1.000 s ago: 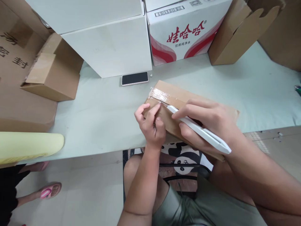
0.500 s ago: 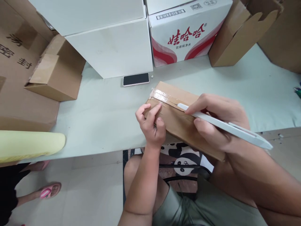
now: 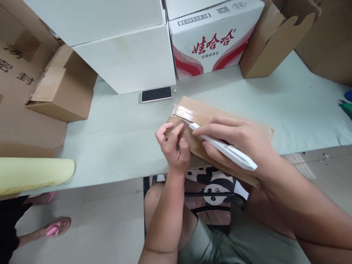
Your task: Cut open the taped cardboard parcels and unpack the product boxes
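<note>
Viewing remotely through the head camera, I record a closed, oblong, brown cardboard carton [image 3: 202, 109] lying across the near edge of the table covered in pale green cloth [image 3: 123, 143], its near corner overhanging the person's lap. A glossy strip of clear tape [image 3: 184, 111] runs beside the seam at its left end. The left hand [image 3: 176, 146] grips that end, fingers bent and fingertips pressed to the cardboard; I cannot tell how far the thumb bears on it. The right hand [image 3: 233, 137] pinches a slim, white, plastic-looking cutter [image 3: 228, 151] between thumb and fingers, the tool slanting with its narrow end at the seam, just beside the left fingertips. What looks like a thin blade shows there, though its depth cannot be read. A dark-screened phone [image 3: 156, 94] lies beyond the carton, in front of the stacked white boxes [image 3: 132, 58]. I judge the step in hand to be cutting along the seam, with the flaps not yet raised. In my assessment, the next move calls for a firm hold on the carton, a shallow blade angle and the left fingertips set clear of the blade's line.
</note>
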A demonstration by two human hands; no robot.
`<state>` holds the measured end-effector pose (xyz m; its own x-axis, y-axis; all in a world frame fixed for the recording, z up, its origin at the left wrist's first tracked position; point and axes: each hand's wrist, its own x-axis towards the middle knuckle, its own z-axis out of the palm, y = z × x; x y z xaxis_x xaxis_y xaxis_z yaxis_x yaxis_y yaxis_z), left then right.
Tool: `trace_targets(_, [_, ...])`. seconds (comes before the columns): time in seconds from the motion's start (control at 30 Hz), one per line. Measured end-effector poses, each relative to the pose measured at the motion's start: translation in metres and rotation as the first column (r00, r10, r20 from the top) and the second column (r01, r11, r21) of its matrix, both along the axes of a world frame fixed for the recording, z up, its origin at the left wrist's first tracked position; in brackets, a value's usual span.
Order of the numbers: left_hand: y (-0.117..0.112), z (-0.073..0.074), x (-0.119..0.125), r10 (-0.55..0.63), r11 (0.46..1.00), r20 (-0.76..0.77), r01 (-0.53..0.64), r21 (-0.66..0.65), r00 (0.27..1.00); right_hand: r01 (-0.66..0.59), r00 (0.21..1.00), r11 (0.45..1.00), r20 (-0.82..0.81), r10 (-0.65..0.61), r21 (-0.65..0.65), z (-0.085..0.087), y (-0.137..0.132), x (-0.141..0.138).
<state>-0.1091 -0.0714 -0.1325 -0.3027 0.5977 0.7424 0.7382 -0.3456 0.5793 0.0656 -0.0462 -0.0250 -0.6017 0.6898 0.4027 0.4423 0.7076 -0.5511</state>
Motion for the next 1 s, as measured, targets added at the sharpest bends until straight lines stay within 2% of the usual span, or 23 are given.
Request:
trace_targets(0.13, [0.001, 0.0, 0.0, -0.008, 1.0, 0.003, 0.008, 0.015, 1.0, -0.021, 1.0, 0.999, 0.002, 0.021, -0.025, -0.001, -0.001, -0.001])
trace_targets(0.27, [0.001, 0.002, 0.0, -0.023, 0.999, 0.006, 0.023, 0.023, 1.0, 0.026, 0.998, 1.0, -0.058, -0.026, -0.004, -0.001, -0.001, -0.002])
trace_targets(0.4, [0.0, 0.003, 0.001, -0.027, 0.999, 0.014, 0.027, 0.034, 1.0, 0.037, 0.995, 0.999, -0.099, -0.033, 0.034, -0.001, 0.0, -0.001])
trace_targets(0.57, [0.001, 0.003, 0.0, -0.007, 1.0, -0.013, 0.007, 0.016, 1.0, 0.032, 0.98, 0.999, -0.197, -0.028, 0.014, 0.002, 0.001, 0.003])
trace_targets(0.67, [0.002, 0.002, 0.0, -0.02, 0.999, -0.004, 0.02, 0.028, 1.0, 0.046, 0.98, 0.998, -0.195, -0.038, 0.038, 0.004, 0.002, 0.006])
trace_targets(0.77, [0.002, 0.002, -0.001, -0.026, 0.999, 0.005, 0.025, 0.036, 1.0, 0.022, 0.993, 0.995, -0.121, -0.01, 0.096, 0.009, 0.001, 0.016])
trace_targets(0.87, [0.0, 0.002, -0.002, -0.008, 1.0, -0.01, 0.008, 0.017, 1.0, -0.006, 1.0, 0.984, 0.008, 0.004, 0.177, 0.02, -0.004, 0.035])
trace_targets(0.93, [0.0, 0.002, -0.002, -0.004, 1.0, -0.012, 0.004, 0.019, 1.0, -0.061, 0.996, 0.981, 0.079, 0.047, 0.184, 0.026, -0.009, 0.049])
trace_targets(1.0, [0.001, 0.002, -0.002, -0.008, 0.999, -0.001, 0.008, 0.032, 1.0, -0.014, 0.999, 0.992, -0.033, 0.018, 0.128, 0.027, -0.011, 0.06])
